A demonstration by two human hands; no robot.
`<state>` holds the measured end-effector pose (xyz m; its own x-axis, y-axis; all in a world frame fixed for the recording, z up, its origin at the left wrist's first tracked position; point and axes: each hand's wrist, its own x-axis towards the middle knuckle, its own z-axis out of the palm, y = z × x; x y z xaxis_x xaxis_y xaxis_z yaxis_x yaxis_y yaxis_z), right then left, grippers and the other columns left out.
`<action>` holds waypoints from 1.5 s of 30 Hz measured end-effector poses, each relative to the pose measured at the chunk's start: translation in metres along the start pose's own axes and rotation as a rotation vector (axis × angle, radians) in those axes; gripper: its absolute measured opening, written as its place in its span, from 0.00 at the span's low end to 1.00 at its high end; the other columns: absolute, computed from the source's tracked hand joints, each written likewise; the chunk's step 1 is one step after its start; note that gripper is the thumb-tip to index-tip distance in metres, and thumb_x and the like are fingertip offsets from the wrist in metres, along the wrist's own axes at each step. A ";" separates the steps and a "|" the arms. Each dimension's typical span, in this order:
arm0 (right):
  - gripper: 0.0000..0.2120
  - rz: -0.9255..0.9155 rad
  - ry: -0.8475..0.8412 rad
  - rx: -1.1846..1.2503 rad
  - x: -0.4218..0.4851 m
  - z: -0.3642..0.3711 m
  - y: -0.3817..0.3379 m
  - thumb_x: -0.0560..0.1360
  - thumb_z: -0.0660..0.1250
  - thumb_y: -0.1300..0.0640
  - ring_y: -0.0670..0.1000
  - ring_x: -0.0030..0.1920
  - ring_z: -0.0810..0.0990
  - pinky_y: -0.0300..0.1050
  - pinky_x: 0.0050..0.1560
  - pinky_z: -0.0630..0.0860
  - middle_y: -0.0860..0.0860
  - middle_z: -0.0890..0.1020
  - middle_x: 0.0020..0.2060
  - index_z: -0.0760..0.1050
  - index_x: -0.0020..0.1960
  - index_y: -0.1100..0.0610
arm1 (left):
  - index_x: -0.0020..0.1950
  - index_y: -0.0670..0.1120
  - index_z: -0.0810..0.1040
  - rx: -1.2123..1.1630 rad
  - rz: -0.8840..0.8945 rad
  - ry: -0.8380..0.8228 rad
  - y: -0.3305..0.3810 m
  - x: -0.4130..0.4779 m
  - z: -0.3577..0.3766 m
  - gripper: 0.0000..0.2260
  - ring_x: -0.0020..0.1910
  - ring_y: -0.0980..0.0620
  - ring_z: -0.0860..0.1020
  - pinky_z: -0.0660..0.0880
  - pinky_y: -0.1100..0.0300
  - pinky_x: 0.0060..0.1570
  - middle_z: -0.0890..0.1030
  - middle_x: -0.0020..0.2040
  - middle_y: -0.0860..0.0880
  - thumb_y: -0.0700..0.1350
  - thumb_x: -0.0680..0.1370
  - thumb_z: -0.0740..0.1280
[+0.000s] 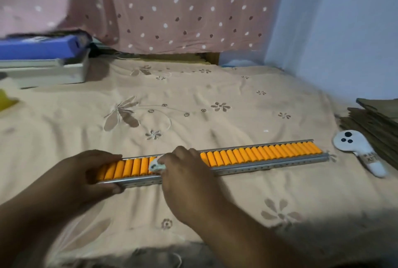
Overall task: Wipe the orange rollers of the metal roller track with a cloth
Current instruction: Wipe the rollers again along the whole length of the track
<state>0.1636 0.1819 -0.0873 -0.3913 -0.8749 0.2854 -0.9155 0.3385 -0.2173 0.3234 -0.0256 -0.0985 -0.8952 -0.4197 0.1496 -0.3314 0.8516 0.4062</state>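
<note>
A metal roller track (269, 165) with orange rollers (260, 153) lies across a beige bedsheet (193, 99). The left hand (86, 173) clasps its left end, fingers over the far rail, thumb under the near one. The right hand (185, 173) presses a small pale cloth (156, 166) onto the middle rollers, fingers curled around it, hiding most of it and several rollers.
</note>
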 end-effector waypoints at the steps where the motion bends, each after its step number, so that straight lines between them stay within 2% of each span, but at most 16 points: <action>1: 0.11 -0.033 0.001 0.162 -0.006 -0.003 -0.009 0.78 0.61 0.57 0.51 0.55 0.71 0.46 0.59 0.69 0.49 0.78 0.54 0.78 0.58 0.52 | 0.58 0.73 0.74 -0.036 -0.004 -0.011 -0.001 0.001 0.000 0.29 0.51 0.66 0.78 0.78 0.57 0.50 0.76 0.58 0.68 0.74 0.58 0.72; 2: 0.11 -0.033 -0.035 0.321 -0.014 -0.011 -0.014 0.79 0.62 0.55 0.49 0.57 0.72 0.43 0.59 0.69 0.48 0.78 0.54 0.78 0.59 0.50 | 0.59 0.70 0.76 -0.076 0.003 0.040 -0.003 0.005 0.004 0.30 0.52 0.65 0.79 0.78 0.57 0.51 0.77 0.58 0.66 0.72 0.59 0.73; 4: 0.10 -0.062 -0.005 0.410 -0.022 -0.027 -0.003 0.78 0.65 0.55 0.47 0.56 0.74 0.42 0.59 0.70 0.45 0.79 0.53 0.79 0.58 0.48 | 0.61 0.63 0.78 -0.130 -0.007 0.057 -0.002 0.003 0.007 0.31 0.54 0.65 0.78 0.76 0.60 0.52 0.78 0.58 0.64 0.70 0.60 0.73; 8: 0.09 0.124 0.272 0.247 -0.002 -0.040 0.067 0.77 0.67 0.58 0.49 0.54 0.77 0.47 0.57 0.74 0.42 0.80 0.50 0.81 0.55 0.48 | 0.63 0.61 0.77 -0.148 0.017 0.055 -0.001 0.003 0.009 0.30 0.55 0.63 0.78 0.76 0.61 0.54 0.78 0.57 0.63 0.67 0.62 0.74; 11: 0.10 0.265 0.279 0.119 0.018 -0.029 0.088 0.77 0.66 0.59 0.53 0.55 0.76 0.46 0.56 0.73 0.45 0.80 0.51 0.81 0.56 0.49 | 0.66 0.61 0.74 -0.169 -0.018 0.086 -0.007 0.003 0.011 0.33 0.56 0.65 0.77 0.75 0.62 0.55 0.77 0.58 0.64 0.66 0.62 0.75; 15: 0.11 0.127 0.235 0.015 0.031 0.001 0.040 0.73 0.70 0.61 0.55 0.49 0.76 0.50 0.51 0.77 0.49 0.82 0.49 0.82 0.54 0.52 | 0.68 0.63 0.68 -0.219 -0.051 0.080 -0.011 0.003 0.014 0.36 0.53 0.66 0.78 0.77 0.62 0.52 0.78 0.57 0.65 0.63 0.62 0.78; 18: 0.16 -0.043 0.277 -0.096 0.041 0.010 -0.007 0.55 0.81 0.64 0.52 0.36 0.79 0.41 0.36 0.78 0.48 0.83 0.36 0.84 0.40 0.53 | 0.61 0.63 0.67 -0.242 -0.091 0.075 -0.011 0.007 0.014 0.35 0.50 0.63 0.79 0.78 0.59 0.50 0.78 0.54 0.63 0.63 0.59 0.79; 23: 0.15 -0.034 0.160 0.016 0.043 0.026 -0.055 0.63 0.78 0.62 0.54 0.42 0.77 0.47 0.43 0.74 0.51 0.82 0.42 0.82 0.48 0.54 | 0.61 0.60 0.64 -0.330 -0.085 0.083 -0.017 0.008 0.016 0.39 0.55 0.60 0.80 0.78 0.51 0.56 0.79 0.58 0.61 0.64 0.55 0.78; 26: 0.13 -0.107 0.108 0.192 0.033 0.023 -0.075 0.71 0.73 0.59 0.48 0.49 0.72 0.46 0.50 0.74 0.49 0.83 0.48 0.81 0.54 0.52 | 0.63 0.56 0.64 -0.367 -0.051 0.081 -0.018 0.007 0.016 0.39 0.52 0.58 0.82 0.79 0.50 0.54 0.81 0.57 0.58 0.60 0.58 0.79; 28: 0.10 -0.098 -0.006 0.363 0.022 0.017 -0.074 0.78 0.66 0.54 0.44 0.54 0.73 0.43 0.57 0.72 0.45 0.81 0.54 0.79 0.58 0.47 | 0.66 0.54 0.62 -0.318 -0.011 0.083 -0.020 0.007 0.016 0.41 0.53 0.61 0.82 0.79 0.55 0.53 0.80 0.58 0.59 0.60 0.59 0.79; 31: 0.10 -0.077 -0.055 0.410 0.012 0.000 -0.052 0.78 0.66 0.54 0.41 0.54 0.76 0.39 0.57 0.72 0.40 0.80 0.53 0.80 0.57 0.45 | 0.64 0.57 0.63 -0.342 -0.051 0.107 -0.017 0.005 0.016 0.40 0.53 0.66 0.80 0.76 0.68 0.49 0.79 0.57 0.64 0.59 0.60 0.81; 34: 0.09 0.026 0.078 0.379 0.034 -0.015 -0.018 0.77 0.67 0.57 0.39 0.51 0.77 0.32 0.53 0.71 0.40 0.81 0.51 0.81 0.54 0.46 | 0.64 0.59 0.63 -0.367 -0.093 0.091 -0.013 0.003 0.014 0.37 0.52 0.64 0.81 0.78 0.61 0.51 0.78 0.58 0.64 0.56 0.62 0.80; 35: 0.09 0.059 0.115 0.351 0.046 -0.016 -0.012 0.77 0.68 0.56 0.40 0.52 0.77 0.31 0.53 0.71 0.41 0.81 0.51 0.81 0.54 0.46 | 0.64 0.60 0.61 -0.363 -0.102 0.087 -0.013 0.002 0.013 0.38 0.52 0.66 0.80 0.77 0.63 0.50 0.78 0.59 0.64 0.57 0.62 0.80; 38: 0.10 0.061 0.129 0.254 0.078 0.001 -0.014 0.76 0.68 0.56 0.50 0.54 0.78 0.45 0.57 0.75 0.43 0.81 0.51 0.82 0.54 0.46 | 0.69 0.59 0.57 -0.334 -0.145 0.106 -0.014 0.001 0.012 0.44 0.52 0.68 0.77 0.70 0.71 0.47 0.76 0.59 0.64 0.59 0.61 0.80; 40: 0.12 0.005 0.072 0.224 0.084 0.020 -0.031 0.75 0.68 0.57 0.53 0.55 0.76 0.49 0.57 0.75 0.45 0.81 0.53 0.81 0.56 0.46 | 0.72 0.57 0.57 -0.342 -0.165 0.111 -0.015 0.003 0.015 0.48 0.52 0.68 0.77 0.71 0.73 0.45 0.76 0.58 0.62 0.57 0.60 0.82; 45: 0.31 -0.171 -0.006 -0.073 0.068 0.034 -0.070 0.65 0.79 0.53 0.58 0.56 0.71 0.51 0.53 0.71 0.53 0.78 0.56 0.73 0.64 0.54 | 0.74 0.51 0.58 -0.352 -0.152 0.137 -0.021 0.005 0.021 0.50 0.51 0.71 0.76 0.68 0.79 0.45 0.79 0.55 0.57 0.51 0.60 0.84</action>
<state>0.2039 0.0867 -0.0847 -0.2291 -0.9238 0.3067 -0.9731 0.2088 -0.0977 0.3192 -0.0394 -0.1254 -0.7881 -0.5908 0.1727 -0.3136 0.6268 0.7133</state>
